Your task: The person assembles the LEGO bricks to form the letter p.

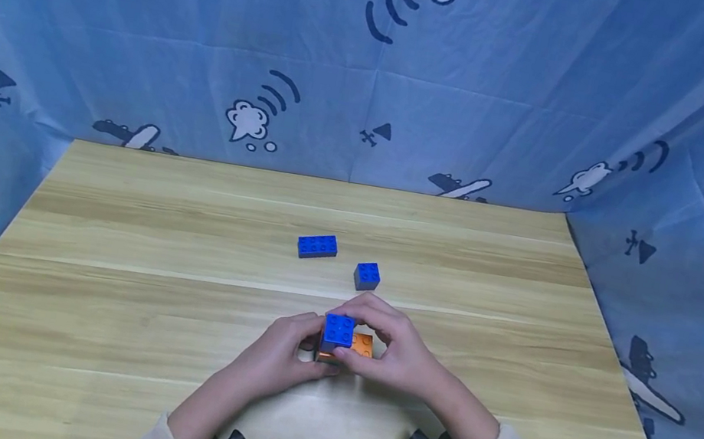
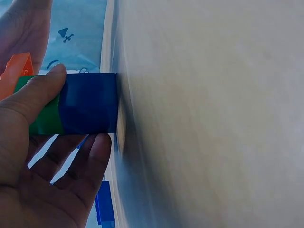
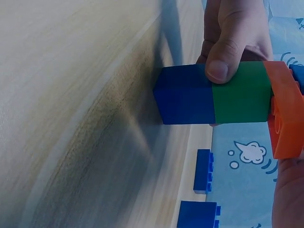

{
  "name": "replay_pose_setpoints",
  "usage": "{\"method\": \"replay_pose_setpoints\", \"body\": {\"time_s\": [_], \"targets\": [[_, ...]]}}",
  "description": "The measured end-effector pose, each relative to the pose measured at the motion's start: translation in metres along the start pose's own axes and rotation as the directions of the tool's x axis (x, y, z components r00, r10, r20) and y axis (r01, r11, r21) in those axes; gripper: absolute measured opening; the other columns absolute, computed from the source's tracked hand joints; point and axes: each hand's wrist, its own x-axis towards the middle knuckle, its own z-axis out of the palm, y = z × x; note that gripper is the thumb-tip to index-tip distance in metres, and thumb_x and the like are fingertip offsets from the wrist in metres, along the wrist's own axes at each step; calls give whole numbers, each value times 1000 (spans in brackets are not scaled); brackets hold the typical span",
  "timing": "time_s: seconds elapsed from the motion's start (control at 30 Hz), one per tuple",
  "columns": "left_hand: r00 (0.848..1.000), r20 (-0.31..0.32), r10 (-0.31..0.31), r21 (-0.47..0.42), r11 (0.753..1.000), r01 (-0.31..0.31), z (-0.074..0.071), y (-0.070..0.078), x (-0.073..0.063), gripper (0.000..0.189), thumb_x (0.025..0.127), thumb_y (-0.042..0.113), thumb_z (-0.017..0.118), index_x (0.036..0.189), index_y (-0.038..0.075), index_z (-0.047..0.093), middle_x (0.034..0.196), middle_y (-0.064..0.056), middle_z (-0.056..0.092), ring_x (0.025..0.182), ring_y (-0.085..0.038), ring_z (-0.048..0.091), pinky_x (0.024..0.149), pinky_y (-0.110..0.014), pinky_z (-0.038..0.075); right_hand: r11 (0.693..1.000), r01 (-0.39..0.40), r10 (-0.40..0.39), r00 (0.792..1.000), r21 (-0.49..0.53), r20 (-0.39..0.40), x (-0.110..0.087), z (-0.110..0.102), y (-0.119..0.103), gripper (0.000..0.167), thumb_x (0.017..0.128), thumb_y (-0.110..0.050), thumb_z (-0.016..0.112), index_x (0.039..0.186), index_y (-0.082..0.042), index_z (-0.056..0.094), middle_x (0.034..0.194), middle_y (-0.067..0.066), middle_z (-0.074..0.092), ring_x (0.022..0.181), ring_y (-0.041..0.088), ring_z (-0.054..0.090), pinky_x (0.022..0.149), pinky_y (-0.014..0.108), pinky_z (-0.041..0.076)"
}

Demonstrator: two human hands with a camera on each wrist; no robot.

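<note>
A stack of toy building bricks stands on the table between both hands. At its base is a blue brick (image 3: pixel 187 97), then a green brick (image 3: pixel 242 92), then a longer orange brick (image 3: pixel 287 114) that juts out to the right. A square blue brick (image 1: pixel 339 331) tops it. My left hand (image 1: pixel 283 356) grips the lower stack, thumb on one side and fingers on the other, around the green and lower blue bricks. From the right, my right hand (image 1: pixel 403 352) pinches the top blue brick between thumb and fingers, over the orange one.
Beyond the hands, a long blue brick (image 1: pixel 317 246) and a square blue brick (image 1: pixel 367 275) lie on the wooden table (image 1: pixel 139 277). A blue printed cloth (image 1: pixel 326 37) hangs behind the table and along its sides.
</note>
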Motion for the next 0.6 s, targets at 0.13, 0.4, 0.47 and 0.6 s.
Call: {"method": "replay_pose_setpoints", "body": {"time_s": [0.13, 0.4, 0.47, 0.6], "targets": [[1000, 1, -9, 1, 1000, 9, 0, 0, 0, 39, 86, 25, 88, 121, 19, 71, 109, 5, 74, 104, -11, 75, 97, -35, 61, 1000, 0, 0, 1000, 14, 8, 0, 0, 0, 40, 86, -6, 83, 124, -10, 72, 121, 2, 71, 114, 13, 64, 100, 29, 56], [1000, -18, 19, 19, 1000, -19, 0, 0, 0, 35, 85, 25, 88, 115, 19, 72, 103, 8, 73, 100, -8, 73, 95, -32, 59, 1000, 3, -3, 1000, 12, 9, -1, 0, 2, 41, 86, -6, 83, 124, -15, 71, 121, 2, 71, 113, 13, 64, 99, 28, 56], [1000, -19, 21, 22, 1000, -21, 0, 0, 0, 35, 85, 25, 89, 115, 19, 72, 103, 8, 73, 100, -8, 73, 94, -31, 59, 1000, 0, 0, 1000, 10, 10, -1, 0, 2, 40, 87, -7, 84, 124, -16, 71, 121, 2, 71, 114, 13, 64, 100, 28, 56], [1000, -20, 24, 27, 999, -24, 0, -1, 0, 35, 85, 25, 89, 115, 20, 72, 102, 8, 73, 99, -8, 72, 94, -31, 59, 1000, 3, -3, 1000, 2, 14, 0, 0, 2, 40, 87, -9, 84, 123, -16, 71, 121, 1, 71, 113, 13, 65, 100, 28, 56]]}}
